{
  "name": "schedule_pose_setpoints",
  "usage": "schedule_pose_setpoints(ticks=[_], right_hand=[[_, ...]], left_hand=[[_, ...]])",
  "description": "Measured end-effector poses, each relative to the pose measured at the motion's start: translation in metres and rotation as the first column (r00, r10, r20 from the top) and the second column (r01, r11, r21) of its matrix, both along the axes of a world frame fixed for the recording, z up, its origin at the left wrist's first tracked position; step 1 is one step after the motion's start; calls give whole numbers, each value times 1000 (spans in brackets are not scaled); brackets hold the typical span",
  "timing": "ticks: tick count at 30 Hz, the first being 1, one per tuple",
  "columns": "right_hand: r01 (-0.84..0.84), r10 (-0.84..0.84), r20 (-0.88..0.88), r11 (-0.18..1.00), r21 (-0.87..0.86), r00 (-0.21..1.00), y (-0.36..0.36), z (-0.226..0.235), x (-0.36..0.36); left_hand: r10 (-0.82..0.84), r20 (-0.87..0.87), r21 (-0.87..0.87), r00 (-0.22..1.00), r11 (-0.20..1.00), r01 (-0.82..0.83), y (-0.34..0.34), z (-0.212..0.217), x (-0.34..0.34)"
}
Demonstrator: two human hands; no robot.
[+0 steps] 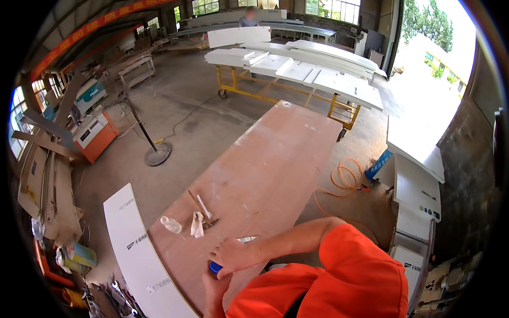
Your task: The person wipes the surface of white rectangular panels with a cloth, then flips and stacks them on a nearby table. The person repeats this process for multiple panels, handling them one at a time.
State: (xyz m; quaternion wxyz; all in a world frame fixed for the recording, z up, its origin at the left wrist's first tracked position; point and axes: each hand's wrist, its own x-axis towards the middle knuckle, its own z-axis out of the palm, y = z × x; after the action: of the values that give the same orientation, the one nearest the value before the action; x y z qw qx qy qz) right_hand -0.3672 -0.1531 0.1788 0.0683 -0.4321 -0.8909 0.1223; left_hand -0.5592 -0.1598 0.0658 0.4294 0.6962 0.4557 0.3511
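Observation:
My left hand [214, 284] and my right hand [229, 255] meet over the near part of a reddish-brown table [265, 175]. Between them is a small blue thing [215, 267], rounded like a cap, mostly hidden by my fingers. The left hand is closed around it from below, and the fingers of the right close on it from above. Beyond the hands lie a clear plastic bottle [171, 224], a crumpled white cloth or paper [197, 225], a wooden-handled hammer [210, 223] and a thin white stick [204, 206]. Beside my right wrist is a flat, light printed piece [247, 239].
A white panel [139, 249] leans along the table's left edge. Farther off, a yellow wheeled cart [228, 79] bears white panels. An orange hose [344, 177] coils on the floor at right, near stacked white boards [416, 185]. A stand with a round base [158, 153] is at left. A person [249, 20] stands far back.

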Motion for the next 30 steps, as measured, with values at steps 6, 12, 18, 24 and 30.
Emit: schedule_pose_setpoints(ticks=[6,12,18,24,30], right_hand=[[-30,30,-133,1000,5,991,1,-25,-4],[-167,177,-111,982,90,978,4,-20,2],[-376,381,-167,925,60,909,15,-9,-19],[-277,257,-368,961,-3,894,-8,-37,-67],[-357,315,-476,934,3,821,-8,-56,-140]], left_hand=[[64,10,77,998,995,-64,-1,8,13],[-50,-167,157,985,985,76,4,35,2],[-68,-14,-94,998,993,67,-22,30,-23],[297,-129,236,946,936,-261,-50,-12,-47],[544,-172,291,821,824,-485,-72,-3,-124]])
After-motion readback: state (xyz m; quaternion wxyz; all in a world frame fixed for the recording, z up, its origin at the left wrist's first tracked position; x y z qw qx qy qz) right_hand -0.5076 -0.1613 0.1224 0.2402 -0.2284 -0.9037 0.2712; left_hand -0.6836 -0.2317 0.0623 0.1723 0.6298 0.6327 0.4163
